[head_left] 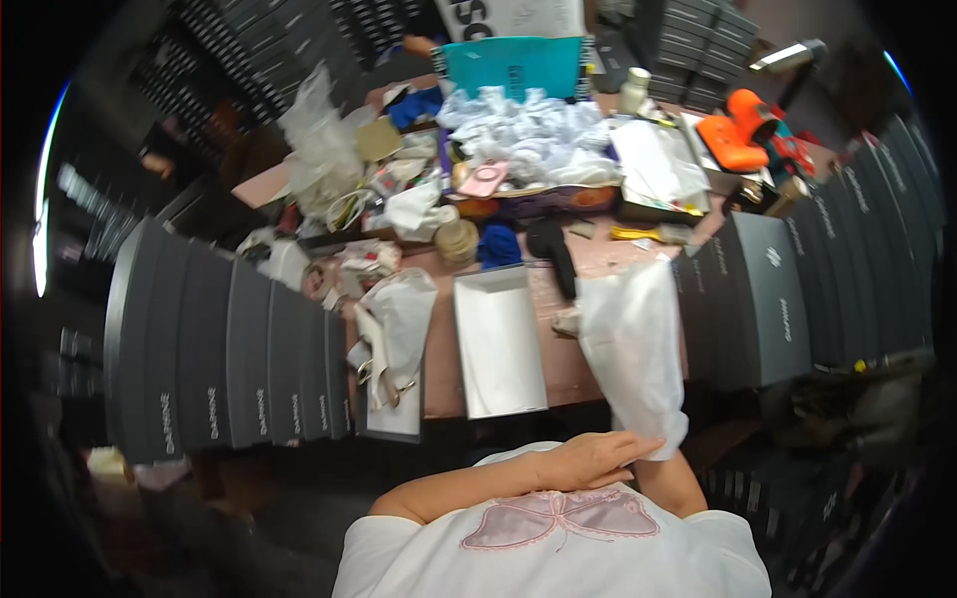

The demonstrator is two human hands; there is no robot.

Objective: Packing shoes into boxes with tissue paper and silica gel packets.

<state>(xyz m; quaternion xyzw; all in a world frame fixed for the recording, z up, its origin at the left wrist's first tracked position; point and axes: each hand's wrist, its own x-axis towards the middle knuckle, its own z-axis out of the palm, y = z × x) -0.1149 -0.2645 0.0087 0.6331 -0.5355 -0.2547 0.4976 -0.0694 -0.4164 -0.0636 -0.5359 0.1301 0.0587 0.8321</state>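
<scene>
A long white bag of thin, translucent material is drawn over my right hand and wrist, so those fingers are hidden inside it. My right forearm shows below the bag's opening. Reaching across my body, my left hand has its fingertips closed on the edge of that opening. On the pink table, a shoebox part with a white inside lies open in front of me. To its left, a light-coloured shoe with gold-coloured metal parts rests with another white bag over a dark box. A small beige item lies beside the bag on my arm.
Grey shoeboxes stand in a row on the left, with more shoeboxes on the right. A carton of crumpled white paper occupies the back. Nearby are a tape roll, a black object and an orange device.
</scene>
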